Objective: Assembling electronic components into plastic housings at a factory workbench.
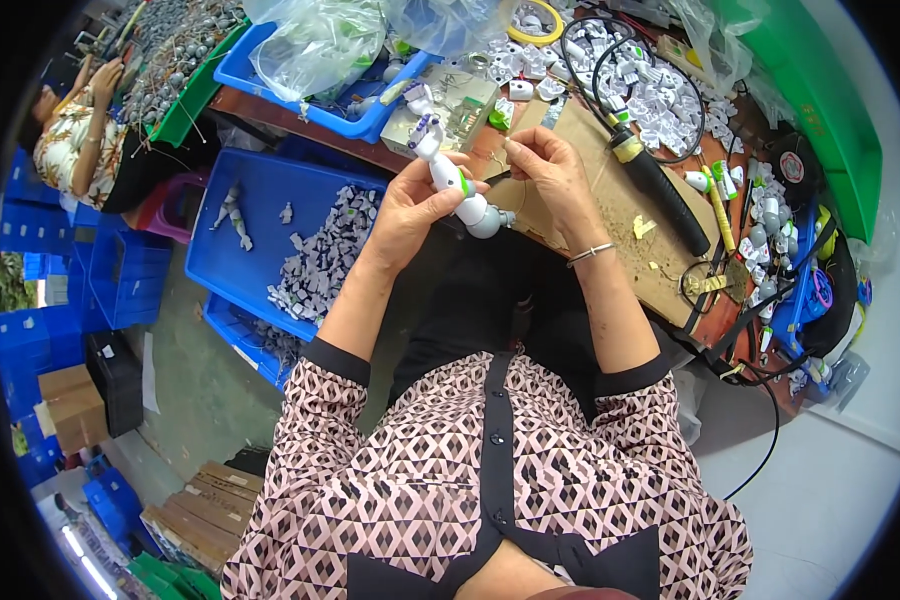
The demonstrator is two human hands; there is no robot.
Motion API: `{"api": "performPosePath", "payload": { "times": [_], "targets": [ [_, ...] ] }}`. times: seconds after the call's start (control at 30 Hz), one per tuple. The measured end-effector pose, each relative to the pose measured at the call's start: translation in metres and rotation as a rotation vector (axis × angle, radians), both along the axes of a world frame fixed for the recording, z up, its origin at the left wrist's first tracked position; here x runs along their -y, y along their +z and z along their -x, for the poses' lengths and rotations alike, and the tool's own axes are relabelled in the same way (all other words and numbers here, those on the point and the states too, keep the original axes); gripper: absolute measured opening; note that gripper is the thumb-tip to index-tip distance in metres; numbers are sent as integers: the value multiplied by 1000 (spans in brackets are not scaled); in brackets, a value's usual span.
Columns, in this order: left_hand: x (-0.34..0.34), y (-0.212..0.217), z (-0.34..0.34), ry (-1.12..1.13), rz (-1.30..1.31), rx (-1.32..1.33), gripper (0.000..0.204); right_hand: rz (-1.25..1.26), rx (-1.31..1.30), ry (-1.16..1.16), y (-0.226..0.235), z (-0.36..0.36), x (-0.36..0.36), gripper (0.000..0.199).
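Observation:
My left hand (402, 222) is closed around a white plastic toy limb (446, 176) with a green band and a grey rounded joint at its near end. The limb is tilted, its far end with purple bits reaching over a small pale box (462, 108). To its right, my right hand (560, 185) is raised with thumb and forefinger pinched together, apart from the limb. Whatever the pinch may hold is too small to make out. Beneath that hand lies a cardboard sheet (610, 190) on the bench.
A blue tray (255, 178) of small white parts stands at left; a blue bin (315, 112) with plastic bags is beyond. A black-handled corded tool (670, 200) lies right, below piled white parts (660, 105). Another person (80, 150) works at far left.

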State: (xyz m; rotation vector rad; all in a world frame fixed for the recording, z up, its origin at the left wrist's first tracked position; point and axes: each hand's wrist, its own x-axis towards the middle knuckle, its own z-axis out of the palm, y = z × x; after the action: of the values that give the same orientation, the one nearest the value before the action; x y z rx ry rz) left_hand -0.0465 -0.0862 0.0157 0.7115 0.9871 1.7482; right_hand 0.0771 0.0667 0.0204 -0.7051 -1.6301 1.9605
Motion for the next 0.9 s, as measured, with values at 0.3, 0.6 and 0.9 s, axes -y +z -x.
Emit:
{"api": "performPosePath", "payload": {
  "times": [0.3,0.6,0.9],
  "targets": [
    [-9,18,37,91,-135,-67,38,-464,300,14,-3,35,-20,18],
    [-20,13,40,114,-87,-55,39,-884,385,2,7,45,-37,22],
    [-23,13,41,122,-41,19,39,-677,470,212,16,48,-53,20]
  ]
}}
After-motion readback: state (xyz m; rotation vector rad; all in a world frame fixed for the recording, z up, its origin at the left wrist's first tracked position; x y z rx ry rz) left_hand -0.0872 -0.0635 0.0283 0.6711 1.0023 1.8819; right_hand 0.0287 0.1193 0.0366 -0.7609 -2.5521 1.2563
